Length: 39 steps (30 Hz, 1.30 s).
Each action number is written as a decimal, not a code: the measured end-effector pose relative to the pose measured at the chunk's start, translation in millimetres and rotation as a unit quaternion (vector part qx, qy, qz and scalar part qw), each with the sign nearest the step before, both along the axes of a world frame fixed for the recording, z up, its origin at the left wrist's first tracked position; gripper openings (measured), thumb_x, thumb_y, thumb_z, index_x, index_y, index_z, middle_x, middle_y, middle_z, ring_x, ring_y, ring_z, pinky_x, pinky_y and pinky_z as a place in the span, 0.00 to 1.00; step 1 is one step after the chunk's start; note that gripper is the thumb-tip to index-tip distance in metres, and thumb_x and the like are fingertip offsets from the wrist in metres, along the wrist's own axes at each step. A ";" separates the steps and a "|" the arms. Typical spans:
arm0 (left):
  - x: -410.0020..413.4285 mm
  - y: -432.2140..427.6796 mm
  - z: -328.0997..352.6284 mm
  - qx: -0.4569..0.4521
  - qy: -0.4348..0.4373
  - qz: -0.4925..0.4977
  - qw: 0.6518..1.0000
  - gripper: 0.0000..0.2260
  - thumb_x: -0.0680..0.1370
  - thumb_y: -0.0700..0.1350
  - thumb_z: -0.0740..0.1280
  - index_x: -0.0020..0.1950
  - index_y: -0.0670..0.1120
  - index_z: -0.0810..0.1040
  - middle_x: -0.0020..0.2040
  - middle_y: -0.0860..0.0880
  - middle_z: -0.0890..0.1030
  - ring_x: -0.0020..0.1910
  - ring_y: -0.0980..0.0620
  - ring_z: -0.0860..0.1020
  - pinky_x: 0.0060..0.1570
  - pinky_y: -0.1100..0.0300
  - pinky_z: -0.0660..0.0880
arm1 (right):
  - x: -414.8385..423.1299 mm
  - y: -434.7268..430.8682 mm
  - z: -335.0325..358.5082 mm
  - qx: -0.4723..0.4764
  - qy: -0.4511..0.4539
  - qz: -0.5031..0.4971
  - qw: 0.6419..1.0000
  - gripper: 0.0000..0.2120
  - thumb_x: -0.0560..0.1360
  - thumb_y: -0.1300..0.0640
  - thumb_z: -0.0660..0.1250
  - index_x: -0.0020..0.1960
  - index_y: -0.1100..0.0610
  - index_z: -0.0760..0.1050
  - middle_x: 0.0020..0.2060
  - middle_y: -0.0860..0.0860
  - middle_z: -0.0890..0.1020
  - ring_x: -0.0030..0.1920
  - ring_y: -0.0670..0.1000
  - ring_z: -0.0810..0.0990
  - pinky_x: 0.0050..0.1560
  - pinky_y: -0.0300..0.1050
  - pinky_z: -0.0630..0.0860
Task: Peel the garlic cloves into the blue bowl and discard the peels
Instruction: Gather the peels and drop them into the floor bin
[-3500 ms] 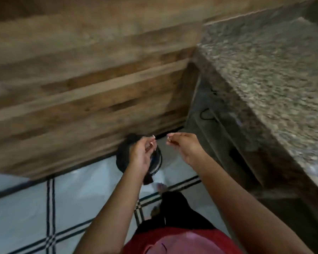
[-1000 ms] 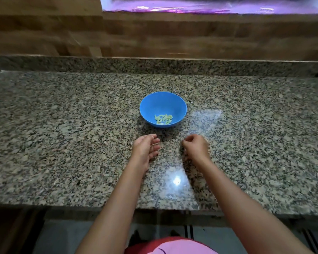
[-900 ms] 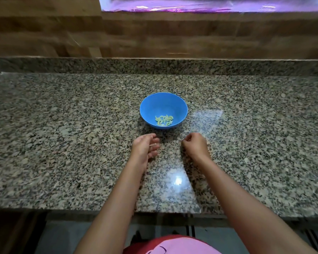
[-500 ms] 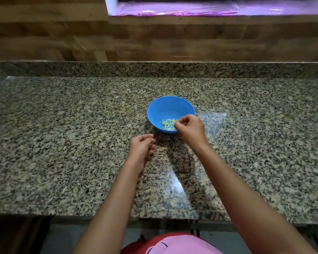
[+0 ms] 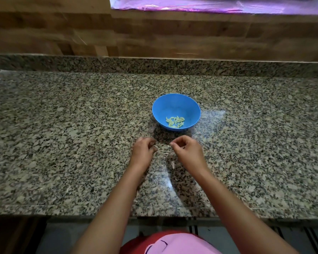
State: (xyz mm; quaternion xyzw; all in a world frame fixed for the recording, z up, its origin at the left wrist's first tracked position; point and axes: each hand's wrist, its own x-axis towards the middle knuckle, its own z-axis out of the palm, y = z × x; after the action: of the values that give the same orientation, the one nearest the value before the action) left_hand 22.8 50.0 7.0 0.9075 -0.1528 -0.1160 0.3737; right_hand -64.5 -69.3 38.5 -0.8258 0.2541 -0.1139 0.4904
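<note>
The left hand (image 5: 142, 152) and right hand (image 5: 187, 149) are being held close together over the granite counter (image 5: 62, 136), near of the blue bowl (image 5: 173, 105) and apart from it; the left is being kept curled, something pale showing at its fingertips; the right is being pinched thumb to forefinger. Whether either is grasping anything cannot be told. Peeled garlic cloves (image 5: 175, 122) are lying in the bowl; peel scraps (image 5: 172, 164) are lying between the wrists.

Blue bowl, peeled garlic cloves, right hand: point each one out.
blue bowl (image 5: 176, 105), head view, bare inner wall.
peeled garlic cloves (image 5: 175, 122), head view, middle of the pile.
right hand (image 5: 188, 153), head view, back of the hand.
</note>
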 end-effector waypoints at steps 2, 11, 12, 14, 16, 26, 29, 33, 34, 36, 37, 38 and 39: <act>2.5 0.6 1.6 0.018 -0.021 -0.027 0.999 0.08 0.77 0.40 0.67 0.55 0.44 0.80 0.57 0.46 0.73 0.54 0.49 0.75 0.54 0.60 0.73 | -1.2 2.4 -5.8 0.018 0.020 -0.002 1.000 0.04 0.75 0.55 0.68 0.43 0.54 0.78 0.35 0.48 0.81 0.36 0.46 0.79 0.37 0.40 0.76; -25.7 5.2 14.9 -0.300 0.223 0.044 0.927 0.03 0.77 0.38 0.66 0.45 0.44 0.78 0.35 0.49 0.78 0.33 0.54 0.74 0.33 0.64 0.71 | -10.5 6.0 -2.6 0.373 0.031 -0.035 0.927 0.02 0.74 0.66 0.67 0.46 0.61 0.78 0.36 0.55 0.81 0.24 0.46 0.73 0.21 0.35 0.69; -31.9 4.8 14.1 -0.334 0.255 0.059 0.905 0.03 0.76 0.37 0.67 0.44 0.44 0.78 0.35 0.48 0.78 0.32 0.54 0.73 0.34 0.63 0.71 | -12.3 8.0 -2.9 0.406 0.031 -0.035 0.913 0.03 0.74 0.66 0.67 0.47 0.62 0.78 0.36 0.55 0.81 0.25 0.46 0.73 0.21 0.35 0.69; -42.2 1.3 13.5 -0.384 0.309 0.067 0.867 0.02 0.75 0.38 0.68 0.45 0.44 0.78 0.36 0.49 0.79 0.34 0.55 0.75 0.36 0.62 0.72 | -15.0 11.9 -2.6 0.457 0.036 -0.041 0.888 0.05 0.74 0.65 0.67 0.49 0.63 0.79 0.36 0.55 0.81 0.25 0.45 0.71 0.22 0.35 0.68; -48.2 -2.4 16.4 -0.427 0.348 0.070 0.831 0.02 0.75 0.38 0.67 0.44 0.45 0.78 0.37 0.50 0.80 0.34 0.57 0.77 0.35 0.64 0.73 | -17.4 13.9 -2.3 0.515 0.044 -0.051 0.855 0.08 0.75 0.63 0.67 0.52 0.65 0.78 0.37 0.54 0.80 0.25 0.44 0.70 0.20 0.34 0.66; -55.7 -4.2 11.6 -0.434 0.329 0.038 0.838 0.06 0.76 0.37 0.66 0.45 0.48 0.79 0.40 0.52 0.79 0.33 0.57 0.72 0.33 0.65 0.67 | -24.9 9.0 7.8 0.558 0.011 -0.073 0.827 0.03 0.75 0.64 0.66 0.46 0.64 0.77 0.31 0.52 0.78 0.24 0.43 0.70 0.18 0.32 0.66; -51.1 -0.8 0.5 -0.282 0.108 -0.002 0.953 0.06 0.77 0.41 0.67 0.50 0.51 0.80 0.50 0.51 0.80 0.42 0.57 0.77 0.38 0.65 0.74 | -25.3 -8.6 14.1 0.381 0.029 -0.036 0.924 0.03 0.74 0.64 0.67 0.43 0.65 0.77 0.34 0.56 0.79 0.26 0.46 0.73 0.24 0.37 0.70; -49.4 0.9 -14.7 -0.130 -0.061 -0.079 0.986 0.11 0.78 0.41 0.65 0.59 0.46 0.78 0.58 0.50 0.75 0.57 0.53 0.74 0.57 0.61 0.72 | -13.0 -23.6 15.3 -0.135 0.220 0.140 0.956 0.05 0.75 0.62 0.67 0.44 0.64 0.79 0.39 0.56 0.82 0.35 0.50 0.80 0.37 0.43 0.78; -49.7 0.6 -16.3 -0.119 -0.071 -0.082 0.987 0.11 0.78 0.41 0.65 0.59 0.45 0.78 0.58 0.48 0.75 0.58 0.52 0.73 0.58 0.60 0.70 | -9.0 -22.2 15.1 -0.226 0.252 0.184 0.923 0.06 0.75 0.61 0.67 0.45 0.64 0.79 0.41 0.56 0.82 0.40 0.53 0.81 0.42 0.46 0.79; -50.7 0.3 -18.4 -0.114 -0.082 -0.082 0.987 0.11 0.78 0.40 0.64 0.59 0.44 0.78 0.57 0.47 0.75 0.57 0.51 0.73 0.57 0.60 0.70 | -1.3 -17.6 15.5 -0.311 0.281 0.234 0.877 0.06 0.75 0.63 0.65 0.47 0.65 0.78 0.41 0.58 0.80 0.44 0.57 0.81 0.47 0.50 0.79; -50.8 0.0 -18.7 -0.113 -0.086 -0.079 0.987 0.10 0.78 0.40 0.64 0.59 0.43 0.78 0.56 0.47 0.76 0.57 0.51 0.73 0.57 0.60 0.70 | 1.3 -15.2 16.6 -0.333 0.283 0.247 0.865 0.05 0.75 0.64 0.64 0.47 0.65 0.77 0.40 0.58 0.79 0.44 0.58 0.80 0.45 0.49 0.79; -50.9 -0.8 -17.7 -0.114 -0.092 -0.078 0.986 0.10 0.78 0.40 0.64 0.59 0.43 0.78 0.56 0.47 0.76 0.57 0.51 0.73 0.58 0.60 0.70 | 2.7 -13.4 17.4 -0.350 0.283 0.256 0.856 0.04 0.75 0.66 0.63 0.46 0.65 0.76 0.40 0.58 0.79 0.43 0.58 0.80 0.44 0.49 0.77; -51.1 -2.1 -17.3 -0.116 -0.095 -0.079 0.985 0.10 0.78 0.40 0.64 0.59 0.42 0.78 0.56 0.46 0.76 0.57 0.51 0.73 0.58 0.59 0.70 | 2.3 -11.8 18.7 -0.363 0.279 0.264 0.849 0.03 0.75 0.67 0.62 0.45 0.64 0.75 0.40 0.58 0.78 0.42 0.57 0.79 0.43 0.47 0.76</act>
State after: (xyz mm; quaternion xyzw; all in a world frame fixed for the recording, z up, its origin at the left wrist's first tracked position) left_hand -28.3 47.9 -10.3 0.8498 -0.2711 -0.0399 0.4503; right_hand -62.2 -81.1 57.2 -0.9778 0.0938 0.1711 0.0760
